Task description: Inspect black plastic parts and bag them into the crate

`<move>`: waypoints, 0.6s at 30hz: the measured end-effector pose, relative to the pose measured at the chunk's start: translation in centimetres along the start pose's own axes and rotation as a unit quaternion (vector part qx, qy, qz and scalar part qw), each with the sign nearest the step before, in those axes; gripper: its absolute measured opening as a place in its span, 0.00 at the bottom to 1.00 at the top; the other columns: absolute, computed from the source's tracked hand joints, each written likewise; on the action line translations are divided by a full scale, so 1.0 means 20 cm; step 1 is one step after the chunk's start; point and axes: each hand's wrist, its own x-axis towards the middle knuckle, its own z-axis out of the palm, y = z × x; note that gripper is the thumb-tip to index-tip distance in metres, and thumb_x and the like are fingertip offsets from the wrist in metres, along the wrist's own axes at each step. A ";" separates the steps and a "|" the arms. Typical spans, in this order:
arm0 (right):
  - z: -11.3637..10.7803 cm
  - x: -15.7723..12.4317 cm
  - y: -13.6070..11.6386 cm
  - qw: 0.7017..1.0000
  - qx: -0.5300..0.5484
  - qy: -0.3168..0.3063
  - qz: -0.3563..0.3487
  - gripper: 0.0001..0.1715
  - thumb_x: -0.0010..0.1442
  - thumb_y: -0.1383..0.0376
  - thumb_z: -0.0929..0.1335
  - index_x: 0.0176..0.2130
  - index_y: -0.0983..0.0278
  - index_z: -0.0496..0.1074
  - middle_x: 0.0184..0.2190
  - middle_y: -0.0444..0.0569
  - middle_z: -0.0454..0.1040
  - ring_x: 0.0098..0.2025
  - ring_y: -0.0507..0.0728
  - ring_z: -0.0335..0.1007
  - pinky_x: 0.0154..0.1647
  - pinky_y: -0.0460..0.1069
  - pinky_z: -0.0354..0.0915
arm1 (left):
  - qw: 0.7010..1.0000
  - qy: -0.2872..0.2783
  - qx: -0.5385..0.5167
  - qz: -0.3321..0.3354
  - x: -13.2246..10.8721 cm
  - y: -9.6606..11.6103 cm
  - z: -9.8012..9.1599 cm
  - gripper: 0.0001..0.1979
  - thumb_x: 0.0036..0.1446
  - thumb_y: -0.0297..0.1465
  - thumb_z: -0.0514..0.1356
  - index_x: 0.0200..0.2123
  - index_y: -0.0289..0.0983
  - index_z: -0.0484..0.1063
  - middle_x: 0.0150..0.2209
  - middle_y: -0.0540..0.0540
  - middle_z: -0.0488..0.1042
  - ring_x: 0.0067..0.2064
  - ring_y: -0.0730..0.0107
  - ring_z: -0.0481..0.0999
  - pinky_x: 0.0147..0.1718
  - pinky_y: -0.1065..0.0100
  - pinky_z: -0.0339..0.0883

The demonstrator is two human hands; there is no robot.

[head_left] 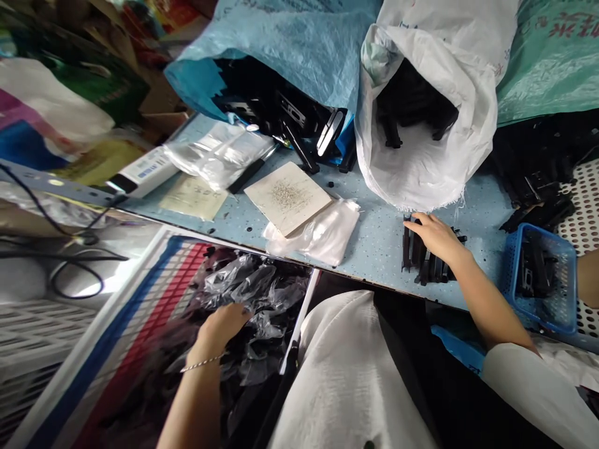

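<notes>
My right hand point(434, 237) is at the table's front edge, over a row of narrow black plastic parts point(423, 265) lying side by side. Its thumb and fingers are closed about the far end of the parts at the row's left. Lower left, my left hand point(224, 324) reaches down among black parts in clear plastic bags point(259, 284), which fill a large crate lined with striped sheeting. The fingers of this hand are mostly hidden or blurred, so what they hold does not show.
Behind the row lies an open white sack point(421, 181) with black parts inside. A blue bag point(290, 43) spills similar parts. A square board point(287, 196) rests partly on clear bags point(327, 237). At right stands a blue basket point(543, 312); another person's arm point(588, 279) is beside it.
</notes>
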 end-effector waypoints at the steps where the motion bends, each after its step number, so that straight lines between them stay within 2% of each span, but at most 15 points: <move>1: 0.00 0.00 -0.01 1.000 -0.001 -0.003 -0.014 0.43 0.56 0.83 0.60 0.63 0.57 0.71 0.62 0.57 0.67 0.59 0.71 0.65 0.50 0.61 0.68 | 0.999 0.023 -0.020 0.021 0.01 0.12 -0.02 0.14 0.56 0.36 0.58 0.21 0.39 0.74 0.21 0.43 0.77 0.26 0.58 0.78 0.27 0.66 0.69; 3: 0.01 0.00 -0.04 0.999 0.002 -0.011 -0.037 0.38 0.57 0.81 0.62 0.61 0.57 0.73 0.50 0.57 0.73 0.52 0.68 0.68 0.45 0.57 0.66 | 0.983 0.106 -0.094 0.112 0.02 0.42 -0.07 0.18 0.65 0.40 0.53 0.34 0.40 0.81 0.30 0.44 0.81 0.32 0.63 0.80 0.35 0.68 0.72; 5: 0.02 0.00 -0.08 0.998 0.007 -0.018 -0.058 0.31 0.59 0.77 0.66 0.58 0.56 0.76 0.40 0.55 0.72 0.45 0.65 0.68 0.41 0.54 0.63 | 0.935 0.202 -0.152 0.248 0.06 0.74 -0.12 0.18 0.68 0.39 0.53 0.43 0.39 0.81 0.41 0.41 0.82 0.42 0.61 0.80 0.47 0.65 0.73; 7: 0.04 0.00 -0.10 0.996 0.020 -0.019 -0.081 0.24 0.61 0.71 0.69 0.55 0.57 0.77 0.36 0.53 0.70 0.41 0.63 0.66 0.37 0.53 0.60 | 0.911 0.266 -0.126 0.288 0.12 0.99 -0.15 0.15 0.67 0.36 0.55 0.45 0.35 0.80 0.48 0.35 0.79 0.48 0.54 0.78 0.50 0.59 0.73; 9: 0.05 -0.01 -0.10 0.993 0.054 -0.026 -0.098 0.16 0.64 0.65 0.69 0.52 0.58 0.78 0.34 0.51 0.69 0.37 0.61 0.65 0.34 0.52 0.58 | 0.912 0.280 -0.105 0.279 0.21 1.12 -0.17 0.11 0.65 0.30 0.56 0.39 0.34 0.80 0.46 0.33 0.78 0.49 0.51 0.77 0.47 0.57 0.73; 10: 0.05 -0.02 -0.09 0.991 0.083 -0.034 -0.098 0.14 0.66 0.62 0.69 0.50 0.58 0.79 0.34 0.50 0.69 0.36 0.59 0.65 0.33 0.52 0.57 | 0.916 0.276 -0.115 0.268 0.25 1.14 -0.18 0.09 0.63 0.28 0.58 0.35 0.34 0.78 0.44 0.34 0.78 0.48 0.52 0.76 0.45 0.57 0.72; 12: 0.06 -0.03 -0.08 0.981 0.174 -0.042 -0.077 0.14 0.67 0.57 0.68 0.47 0.58 0.80 0.35 0.49 0.70 0.35 0.57 0.66 0.34 0.51 0.58 | 0.920 0.247 -0.183 0.244 0.33 1.12 -0.21 0.06 0.59 0.28 0.62 0.28 0.35 0.75 0.37 0.39 0.77 0.42 0.57 0.76 0.42 0.61 0.71; 14: 0.08 -0.03 -0.09 0.951 0.305 -0.036 -0.038 0.16 0.64 0.52 0.70 0.45 0.60 0.80 0.36 0.48 0.72 0.35 0.56 0.67 0.35 0.51 0.60 | 0.917 0.191 -0.281 0.207 0.38 1.05 -0.25 0.09 0.55 0.32 0.66 0.26 0.37 0.72 0.29 0.46 0.74 0.33 0.64 0.73 0.36 0.64 0.68; 16: 0.13 -0.01 -0.14 0.883 0.468 -0.042 0.001 0.21 0.59 0.48 0.73 0.41 0.62 0.79 0.35 0.47 0.73 0.33 0.54 0.68 0.35 0.50 0.63 | 0.903 0.115 -0.379 0.165 0.41 1.00 -0.27 0.12 0.57 0.36 0.65 0.26 0.37 0.71 0.24 0.51 0.70 0.27 0.70 0.69 0.29 0.67 0.63; 18: 0.20 0.01 -0.22 0.775 0.626 -0.081 0.030 0.26 0.53 0.44 0.76 0.36 0.64 0.77 0.29 0.45 0.72 0.29 0.52 0.67 0.32 0.49 0.64 | 0.876 0.067 -0.459 0.132 0.42 0.97 -0.28 0.09 0.57 0.35 0.64 0.29 0.36 0.71 0.23 0.51 0.71 0.25 0.72 0.69 0.28 0.69 0.63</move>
